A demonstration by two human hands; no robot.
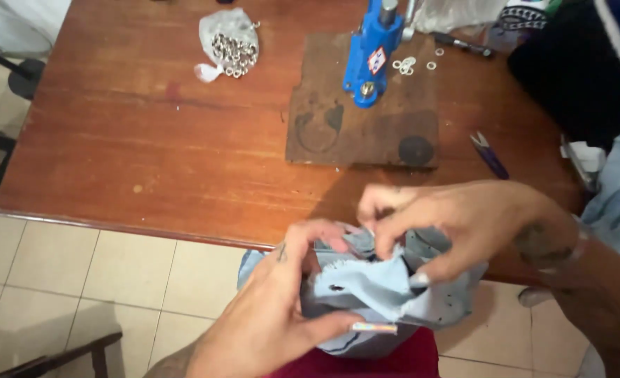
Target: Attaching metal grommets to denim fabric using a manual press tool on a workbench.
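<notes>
Both hands hold a small piece of pale blue denim (366, 283) with frayed edges, just in front of the table's near edge. My left hand (275, 315) grips its lower left side, thumb under it and fingers curled over the top. My right hand (450, 224) pinches the upper fold of the cloth between thumb and fingers. A small dark hole shows in the fabric near my left fingers.
On the brown wooden table (149, 147) stands a blue hand press (371, 52) on a dark wooden board (338, 126), with loose metal rings (411, 64) beside it. A clear bag of metal eyelets (229, 43) lies at the back. Purple snips (490, 155) lie right. Tiled floor below.
</notes>
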